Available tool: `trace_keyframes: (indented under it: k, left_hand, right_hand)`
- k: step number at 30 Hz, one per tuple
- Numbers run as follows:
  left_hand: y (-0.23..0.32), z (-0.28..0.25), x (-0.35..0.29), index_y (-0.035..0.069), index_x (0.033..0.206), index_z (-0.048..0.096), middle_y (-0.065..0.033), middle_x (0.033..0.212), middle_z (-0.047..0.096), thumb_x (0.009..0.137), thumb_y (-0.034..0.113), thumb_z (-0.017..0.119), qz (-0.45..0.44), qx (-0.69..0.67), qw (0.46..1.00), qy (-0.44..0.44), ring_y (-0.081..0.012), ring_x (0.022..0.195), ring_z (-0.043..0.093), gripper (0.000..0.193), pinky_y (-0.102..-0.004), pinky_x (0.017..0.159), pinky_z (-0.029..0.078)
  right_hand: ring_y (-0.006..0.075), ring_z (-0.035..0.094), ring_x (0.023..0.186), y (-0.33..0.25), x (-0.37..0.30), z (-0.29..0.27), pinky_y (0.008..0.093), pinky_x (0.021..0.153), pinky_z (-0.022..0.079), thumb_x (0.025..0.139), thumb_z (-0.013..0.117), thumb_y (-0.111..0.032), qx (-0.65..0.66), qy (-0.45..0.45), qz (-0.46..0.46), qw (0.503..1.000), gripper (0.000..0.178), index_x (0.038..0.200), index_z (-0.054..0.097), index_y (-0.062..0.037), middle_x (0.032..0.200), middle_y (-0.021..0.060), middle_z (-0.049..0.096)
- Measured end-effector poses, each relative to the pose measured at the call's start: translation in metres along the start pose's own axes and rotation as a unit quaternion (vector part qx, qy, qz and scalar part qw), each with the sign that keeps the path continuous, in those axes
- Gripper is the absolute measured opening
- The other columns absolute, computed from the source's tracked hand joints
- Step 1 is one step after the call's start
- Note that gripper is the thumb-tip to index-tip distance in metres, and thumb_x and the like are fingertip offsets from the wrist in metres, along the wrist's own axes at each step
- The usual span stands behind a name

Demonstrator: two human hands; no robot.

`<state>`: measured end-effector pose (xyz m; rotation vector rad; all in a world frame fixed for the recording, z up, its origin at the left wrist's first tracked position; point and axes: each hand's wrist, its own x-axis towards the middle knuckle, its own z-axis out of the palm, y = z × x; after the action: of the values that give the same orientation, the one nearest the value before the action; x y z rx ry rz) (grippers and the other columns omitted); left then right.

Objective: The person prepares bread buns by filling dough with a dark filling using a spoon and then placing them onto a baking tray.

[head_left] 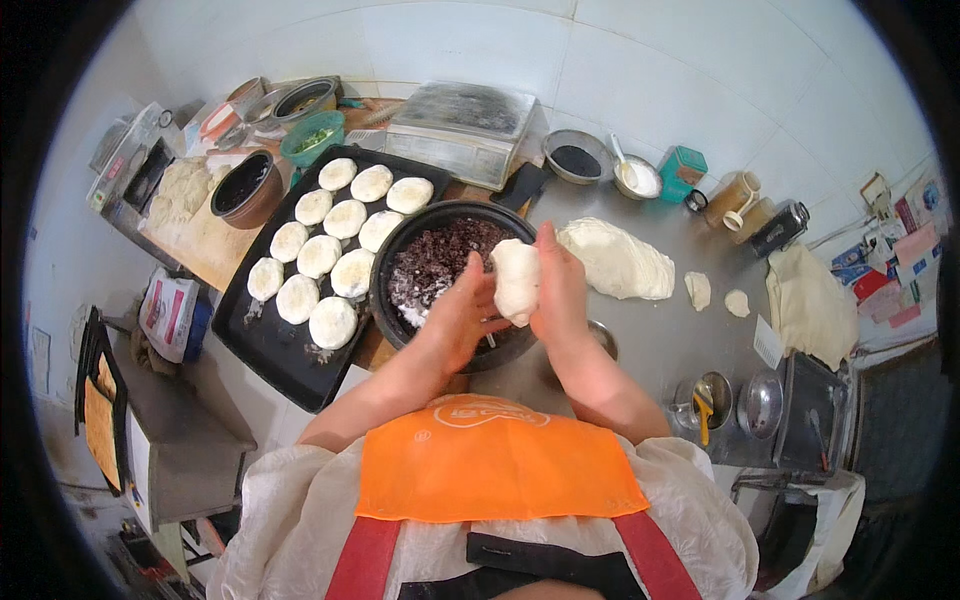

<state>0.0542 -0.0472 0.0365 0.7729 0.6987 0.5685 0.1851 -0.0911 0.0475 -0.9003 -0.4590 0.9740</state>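
Well, fingers point(546, 246) hold dough point(515, 283) (smoothly oblong).

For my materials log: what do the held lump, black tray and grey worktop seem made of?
Lump: apparently dough, pale, matte, softly rounded. Tray: probably dark-coated metal, given its thin raised rim; plastic possible. Worktop: likely steel, from its dull grey sheen.

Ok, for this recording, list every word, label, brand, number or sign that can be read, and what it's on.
Brands and wording are not copied out here, so nothing is quoted.
Orange apron bib: pale outlined lettering and a small round mark.
Teal box: light print, too small to read.
White bag with pinkish-red print: too blurred.
Papers and packets at right: too small.
Wall sheet at left: too small.
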Motion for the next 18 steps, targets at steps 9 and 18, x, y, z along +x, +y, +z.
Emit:
trace_keyframes:
  k: [9, 18]
  left_hand:
    - [0.012, 0.008, 0.010, -0.002, 0.091, 0.067, -0.0060, 0.076, 0.067, 0.097, 0.037, 0.059, 0.198, 0.029, 0.971, 0.130, -0.0132, 0.068, 0.062, 0.040, -0.0284, 0.058, 0.049]
    - [0.015, -0.010, 0.007, 0.000, 0.131, 0.051, -0.0167, 0.127, 0.058, 0.096, 0.065, 0.036, 0.066, 0.090, 0.993, 0.043, -0.0284, 0.120, 0.053, 0.076, -0.0453, 0.104, 0.036]
  right_hand:
    - [0.0129, 0.063, 0.081, 0.003, 0.015, -0.051, 0.0290, 0.074, 0.050, 0.094, 0.062, -0.028, -0.340, -0.063, -0.129, 0.930, 0.039, 0.115, 0.063, 0.0047, 0.095, 0.0093, 0.072]
    - [0.0122, 0.051, 0.060, -0.007, 0.014, -0.003, 0.0290, 0.054, 0.042, 0.095, 0.062, -0.042, -0.036, 0.052, 0.025, 0.998, 0.046, 0.067, 0.056, -0.0048, 0.068, 0.0031, 0.056]
